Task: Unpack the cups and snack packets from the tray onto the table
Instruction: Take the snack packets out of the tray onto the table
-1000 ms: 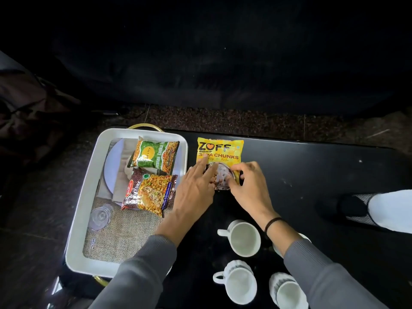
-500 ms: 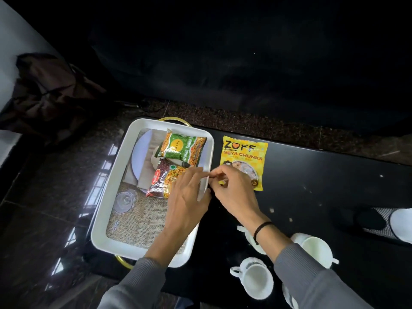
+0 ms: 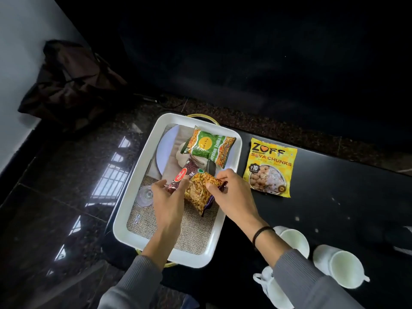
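Holding: left hand (image 3: pixel 171 197) and right hand (image 3: pixel 234 197) each pinch one end of the red packet (image 3: pixel 198 190), over the tray (image 3: pixel 124 206).
Green packet (image 3: pixel 209 147): in tray, far end.
Yellow packet (image 3: pixel 270 168): on tabletop (image 3: pixel 334 197), right of tray.
Cups (image 3: pixel 343 266): tabletop, near right.

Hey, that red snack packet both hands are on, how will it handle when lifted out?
Likely floppy: the red snack packet is a film pouch, creased between the left hand and right hand. Probably light, with loose mix inside. Its glossy film may slip.
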The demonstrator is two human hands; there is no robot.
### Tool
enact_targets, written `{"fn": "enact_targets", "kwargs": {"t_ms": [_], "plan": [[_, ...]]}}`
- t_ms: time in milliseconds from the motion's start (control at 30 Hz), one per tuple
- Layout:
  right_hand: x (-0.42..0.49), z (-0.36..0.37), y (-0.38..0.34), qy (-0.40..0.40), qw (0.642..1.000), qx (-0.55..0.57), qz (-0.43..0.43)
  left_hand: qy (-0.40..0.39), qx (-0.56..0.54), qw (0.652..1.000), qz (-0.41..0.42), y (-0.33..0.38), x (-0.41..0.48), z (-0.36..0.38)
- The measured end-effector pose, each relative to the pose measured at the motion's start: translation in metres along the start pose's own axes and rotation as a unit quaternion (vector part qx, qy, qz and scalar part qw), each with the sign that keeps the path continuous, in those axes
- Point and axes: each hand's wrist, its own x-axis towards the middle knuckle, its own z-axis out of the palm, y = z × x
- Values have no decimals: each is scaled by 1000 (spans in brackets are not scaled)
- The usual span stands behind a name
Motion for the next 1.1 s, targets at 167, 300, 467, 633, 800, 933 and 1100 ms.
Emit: {"fn": "enact_targets", "kwargs": {"t_ms": [167,300,467,633,800,933,1100], "plan": [[-3,-5,-2,1,999,49,11,-10,-75,997,-6,-3,4,-6],[-9,-8,-1,-2,995,99,3,-88,-169,982,1,1,5,-12],[-14,-16,7,-48,983,180,-6,-194,-269,942,-57,14,6,-18],[-14,-28,17,-87,971,223,-1,-246,-195,947,69,24,-2,-13],[-16,-50,18,-145,958,247,-32,-338,-126,923,136,39,-11,-4],[-13,-63,17,-117,956,268,-8,-358,-96,924,90,37,-18,15],[-16,-76,32,-68,943,321,57,-346,-4,937,48,34,-31,34]]}}
